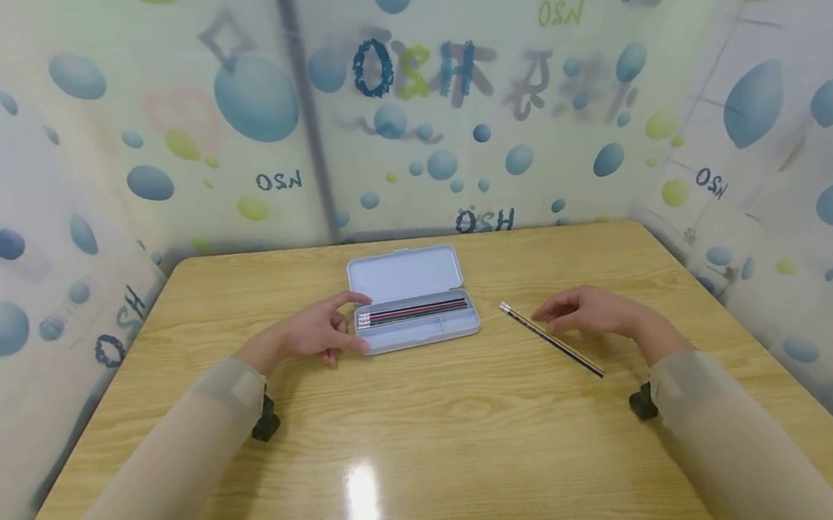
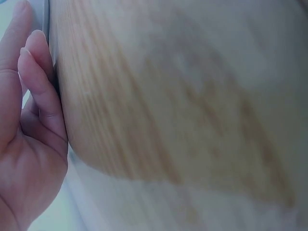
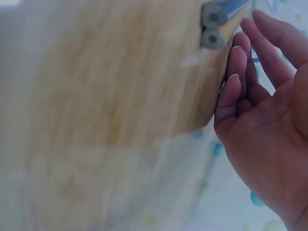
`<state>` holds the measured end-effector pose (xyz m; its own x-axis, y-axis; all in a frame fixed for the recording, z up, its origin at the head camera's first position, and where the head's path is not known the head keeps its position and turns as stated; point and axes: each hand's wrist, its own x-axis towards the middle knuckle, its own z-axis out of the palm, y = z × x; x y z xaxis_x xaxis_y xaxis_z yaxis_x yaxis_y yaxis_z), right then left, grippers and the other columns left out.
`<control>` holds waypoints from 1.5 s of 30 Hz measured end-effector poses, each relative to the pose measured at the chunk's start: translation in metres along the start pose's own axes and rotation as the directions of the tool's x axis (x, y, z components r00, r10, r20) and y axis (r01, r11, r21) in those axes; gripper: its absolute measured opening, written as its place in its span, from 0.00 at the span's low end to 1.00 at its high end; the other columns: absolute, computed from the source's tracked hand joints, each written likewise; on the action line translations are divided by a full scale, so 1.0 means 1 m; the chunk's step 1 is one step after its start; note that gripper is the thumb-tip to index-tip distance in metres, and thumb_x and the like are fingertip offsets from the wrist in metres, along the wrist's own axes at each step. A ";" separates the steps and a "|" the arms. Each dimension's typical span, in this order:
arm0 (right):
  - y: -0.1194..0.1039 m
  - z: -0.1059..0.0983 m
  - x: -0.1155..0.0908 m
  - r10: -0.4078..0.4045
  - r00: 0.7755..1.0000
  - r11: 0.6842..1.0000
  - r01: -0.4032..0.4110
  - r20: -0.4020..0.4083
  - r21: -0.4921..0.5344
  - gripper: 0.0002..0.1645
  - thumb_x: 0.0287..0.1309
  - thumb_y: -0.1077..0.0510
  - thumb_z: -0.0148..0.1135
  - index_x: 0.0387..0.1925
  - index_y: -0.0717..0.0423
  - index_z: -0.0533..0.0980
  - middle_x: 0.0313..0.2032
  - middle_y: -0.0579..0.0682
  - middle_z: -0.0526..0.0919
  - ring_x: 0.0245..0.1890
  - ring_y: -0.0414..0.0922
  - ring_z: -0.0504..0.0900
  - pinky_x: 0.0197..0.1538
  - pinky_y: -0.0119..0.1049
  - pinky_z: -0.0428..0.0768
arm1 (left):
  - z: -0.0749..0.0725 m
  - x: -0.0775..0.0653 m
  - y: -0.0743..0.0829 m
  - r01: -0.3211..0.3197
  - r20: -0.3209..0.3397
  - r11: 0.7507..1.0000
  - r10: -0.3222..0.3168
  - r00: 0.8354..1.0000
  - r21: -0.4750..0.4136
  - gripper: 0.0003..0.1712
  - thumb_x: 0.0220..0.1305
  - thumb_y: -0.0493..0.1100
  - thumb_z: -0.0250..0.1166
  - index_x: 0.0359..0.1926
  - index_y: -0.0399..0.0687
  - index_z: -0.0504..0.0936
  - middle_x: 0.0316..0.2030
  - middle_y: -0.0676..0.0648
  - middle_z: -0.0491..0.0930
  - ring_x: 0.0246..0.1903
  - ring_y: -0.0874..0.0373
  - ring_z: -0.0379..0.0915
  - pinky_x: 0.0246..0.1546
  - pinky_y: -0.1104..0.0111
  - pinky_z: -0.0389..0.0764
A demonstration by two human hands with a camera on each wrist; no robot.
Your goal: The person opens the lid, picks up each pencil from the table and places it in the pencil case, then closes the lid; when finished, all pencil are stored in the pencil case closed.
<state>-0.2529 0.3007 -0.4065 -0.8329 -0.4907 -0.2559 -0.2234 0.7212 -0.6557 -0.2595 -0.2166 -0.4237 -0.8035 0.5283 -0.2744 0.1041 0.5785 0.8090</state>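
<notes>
A pale pencil case lies on the table with its lid folded back. Inside it, several dark and red pencils lie side by side, their silvery ends to the left. My left hand holds the case's left end, thumb at the near corner and index finger at the far one. To the right of the case, two pencils lie slantwise together on the table; the right wrist view shows their blunt, unsharpened ends. Beside them is my right hand, fingers loosely bent and apart from the pencils.
The wood-grain table has a bright glare patch near its front. Patterned curtain-like walls with blue and green drops stand around its back and sides. A dark wrist device sits under each sleeve cuff.
</notes>
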 end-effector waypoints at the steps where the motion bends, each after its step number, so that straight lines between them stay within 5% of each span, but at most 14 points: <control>1: 0.001 -0.001 0.000 -0.005 1.000 1.000 0.005 0.013 0.012 0.24 0.77 0.49 0.67 0.68 0.52 0.82 0.68 0.54 0.86 0.72 0.58 0.79 0.74 0.56 0.77 | 0.000 0.000 0.000 -0.001 0.000 1.000 0.001 1.000 0.002 0.54 0.66 0.50 0.82 0.84 0.58 0.59 0.26 0.48 0.75 0.17 0.58 0.76 0.23 0.69 0.83; 11: 0.004 -0.002 0.003 0.019 0.999 0.997 -0.022 0.047 0.071 0.26 0.76 0.50 0.68 0.69 0.53 0.81 0.70 0.54 0.84 0.74 0.56 0.76 0.76 0.51 0.73 | 0.000 -0.001 0.004 0.009 0.001 1.000 -0.009 1.000 0.016 0.53 0.68 0.50 0.80 0.84 0.57 0.59 0.26 0.49 0.74 0.17 0.58 0.76 0.23 0.69 0.82; 18: 0.003 -0.002 0.005 0.028 0.999 0.997 -0.031 0.043 0.066 0.24 0.75 0.53 0.70 0.67 0.53 0.82 0.61 0.53 0.86 0.58 0.44 0.80 0.65 0.39 0.78 | 0.001 -0.002 0.005 0.012 -0.003 1.000 -0.012 1.000 0.011 0.53 0.68 0.50 0.81 0.84 0.57 0.59 0.26 0.49 0.74 0.17 0.58 0.76 0.23 0.70 0.82; 23: 0.003 -0.002 0.005 0.028 0.999 0.998 -0.030 0.038 0.048 0.22 0.75 0.52 0.69 0.66 0.52 0.83 0.58 0.52 0.86 0.56 0.45 0.79 0.63 0.37 0.77 | 0.001 -0.001 0.004 0.019 -0.008 1.000 -0.019 1.000 0.001 0.53 0.67 0.49 0.81 0.84 0.59 0.60 0.26 0.49 0.74 0.17 0.58 0.76 0.23 0.70 0.82; 45: 0.000 -0.002 0.004 0.021 0.999 0.999 -0.022 -0.024 -0.037 0.24 0.76 0.56 0.67 0.68 0.55 0.80 0.53 0.54 0.85 0.52 0.47 0.80 0.57 0.42 0.79 | 0.000 0.000 0.001 0.030 0.000 0.999 -0.030 1.000 0.011 0.52 0.68 0.51 0.81 0.84 0.61 0.60 0.27 0.49 0.74 0.17 0.58 0.76 0.24 0.69 0.82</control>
<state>-0.2576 0.2999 -0.4062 -0.8495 -0.4632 -0.2525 -0.2236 0.7497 -0.6229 -0.2596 -0.2160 -0.4224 -0.8065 0.5106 -0.2981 0.0868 0.6009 0.7946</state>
